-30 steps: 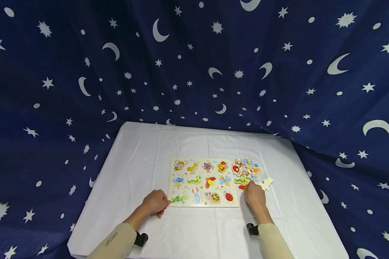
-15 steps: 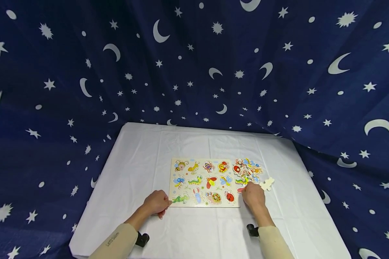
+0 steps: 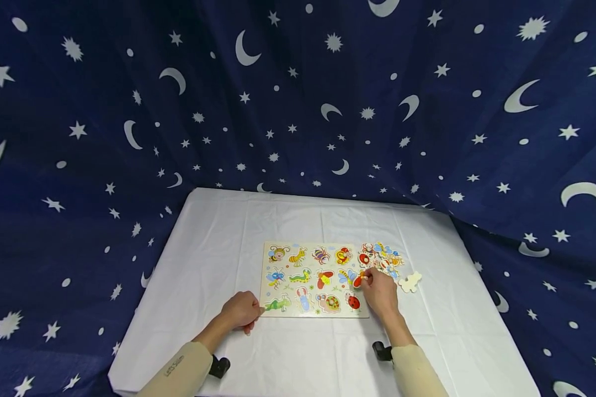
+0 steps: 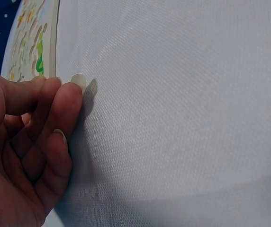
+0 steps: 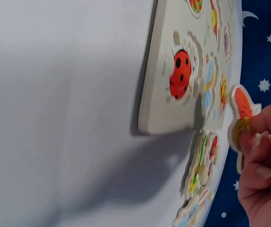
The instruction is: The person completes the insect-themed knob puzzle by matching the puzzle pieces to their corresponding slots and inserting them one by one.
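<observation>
The person's right hand (image 3: 382,291) pinches a red-winged bug piece (image 5: 243,103), raised at the right edge of a puzzle board (image 3: 310,269). The left hand (image 3: 240,310), fingers (image 4: 64,109) curled, grips the board's near left corner. Beyond the right hand I see loose pieces (image 3: 388,268) heaped on the white surface (image 3: 288,353).

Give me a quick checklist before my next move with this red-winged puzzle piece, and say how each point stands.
1. Red-winged piece pinched in the right hand: ok.
2. Painted side facing up: ok, red shows from above.
3. Puzzle board lying flat on the white cloth: ok.
4. Left hand at the board's near left corner: ok; how firmly it holds, cannot tell.
5. Similar red-winged picture in the middle row uncovered: ok.
6. Piece lined up over that picture: not ok, it is by the board's right edge.
</observation>
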The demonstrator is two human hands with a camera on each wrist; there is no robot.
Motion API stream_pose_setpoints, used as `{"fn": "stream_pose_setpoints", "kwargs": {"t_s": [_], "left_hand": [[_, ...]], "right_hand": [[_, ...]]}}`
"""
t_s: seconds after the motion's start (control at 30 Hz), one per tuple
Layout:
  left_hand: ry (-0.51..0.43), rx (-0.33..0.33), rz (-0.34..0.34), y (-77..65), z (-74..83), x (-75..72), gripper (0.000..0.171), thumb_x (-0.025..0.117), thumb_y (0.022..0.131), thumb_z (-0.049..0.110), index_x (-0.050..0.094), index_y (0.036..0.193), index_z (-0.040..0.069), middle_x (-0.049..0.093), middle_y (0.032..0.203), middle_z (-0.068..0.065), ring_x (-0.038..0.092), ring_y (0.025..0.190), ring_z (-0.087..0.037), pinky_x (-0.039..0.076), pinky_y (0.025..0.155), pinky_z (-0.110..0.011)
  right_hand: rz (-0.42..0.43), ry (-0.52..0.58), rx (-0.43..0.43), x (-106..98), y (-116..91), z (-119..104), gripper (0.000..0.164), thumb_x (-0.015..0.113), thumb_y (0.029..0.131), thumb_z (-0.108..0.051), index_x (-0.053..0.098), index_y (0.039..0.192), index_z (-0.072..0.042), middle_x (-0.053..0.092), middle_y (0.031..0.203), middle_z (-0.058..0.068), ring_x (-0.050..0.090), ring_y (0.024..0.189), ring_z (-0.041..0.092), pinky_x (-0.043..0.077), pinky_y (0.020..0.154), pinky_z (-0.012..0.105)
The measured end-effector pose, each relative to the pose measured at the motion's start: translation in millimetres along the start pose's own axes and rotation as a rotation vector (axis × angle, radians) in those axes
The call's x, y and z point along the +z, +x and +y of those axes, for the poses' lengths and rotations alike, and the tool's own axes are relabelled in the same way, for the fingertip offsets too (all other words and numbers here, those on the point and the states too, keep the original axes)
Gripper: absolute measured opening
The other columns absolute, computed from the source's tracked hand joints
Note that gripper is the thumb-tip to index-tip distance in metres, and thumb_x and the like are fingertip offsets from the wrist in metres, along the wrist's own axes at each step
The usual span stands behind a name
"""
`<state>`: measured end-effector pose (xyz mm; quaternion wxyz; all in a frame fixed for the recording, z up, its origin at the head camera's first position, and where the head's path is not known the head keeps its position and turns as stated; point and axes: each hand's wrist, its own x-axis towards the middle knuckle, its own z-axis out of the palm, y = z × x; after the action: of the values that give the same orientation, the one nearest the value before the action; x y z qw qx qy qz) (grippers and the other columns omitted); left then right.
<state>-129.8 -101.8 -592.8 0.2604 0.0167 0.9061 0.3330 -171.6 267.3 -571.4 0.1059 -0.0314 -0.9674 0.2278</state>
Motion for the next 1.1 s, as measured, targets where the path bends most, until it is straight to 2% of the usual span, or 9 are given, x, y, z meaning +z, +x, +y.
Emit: {"fn": "stream_pose_setpoints", "kwargs": {"t_s": [0.23,0.43,0.63,0.97,1.1], "left_hand": [[0.003,-0.006,-0.006,0.0,-1.8,0.8,0.034,0.060,0.088,0.027,0.057,0.057,0.012,0.053,0.041,0.002,0.055,0.034,-0.014,0.031,0.035,-0.022],[0.006,-0.010,-0.001,-2.5,-1.3,0.2,0.033,0.061,0.087,0.027,0.057,0.058,0.011,0.054,0.042,0.001,0.057,0.035,-0.015,0.031,0.036,-0.023],[-0.018,-0.003,0.000,-3.0,-0.4,-0.9,0.033,0.061,0.087,0.026,0.057,0.058,0.012,0.055,0.043,0.000,0.058,0.036,-0.016,0.033,0.036,-0.023],[-0.021,-0.015,0.001,-3.3,-0.7,-2.2,0.033,0.061,0.087,0.026,0.057,0.057,0.011,0.055,0.043,0.000,0.057,0.035,-0.016,0.031,0.035,-0.022],[-0.031,0.006,0.005,-0.8,0.1,-1.1,0.033,0.061,0.087,0.026,0.058,0.058,0.011,0.055,0.042,0.000,0.057,0.035,-0.015,0.031,0.035,-0.022]], "right_hand": [[-0.031,0.047,-0.037,13,-5,-10,0.009,0.066,0.076,-0.009,0.066,0.086,-0.009,0.058,0.065,-0.003,0.049,0.056,0.012,0.038,0.055,0.028],[-0.088,0.034,-0.058,27,-5,-21,0.010,0.068,0.078,-0.012,0.065,0.087,-0.011,0.057,0.067,-0.004,0.048,0.058,0.009,0.038,0.056,0.025],[-0.094,0.049,-0.096,33,-3,-32,0.009,0.069,0.078,-0.012,0.065,0.086,-0.011,0.056,0.066,-0.004,0.047,0.058,0.009,0.037,0.055,0.025],[-0.143,0.088,-0.087,43,-2,-50,0.009,0.068,0.079,-0.012,0.064,0.087,-0.012,0.055,0.067,-0.005,0.046,0.059,0.009,0.036,0.056,0.024],[-0.147,0.086,-0.090,44,0,-55,0.010,0.068,0.078,-0.012,0.064,0.087,-0.011,0.055,0.067,-0.004,0.047,0.060,0.010,0.038,0.057,0.026]]}}
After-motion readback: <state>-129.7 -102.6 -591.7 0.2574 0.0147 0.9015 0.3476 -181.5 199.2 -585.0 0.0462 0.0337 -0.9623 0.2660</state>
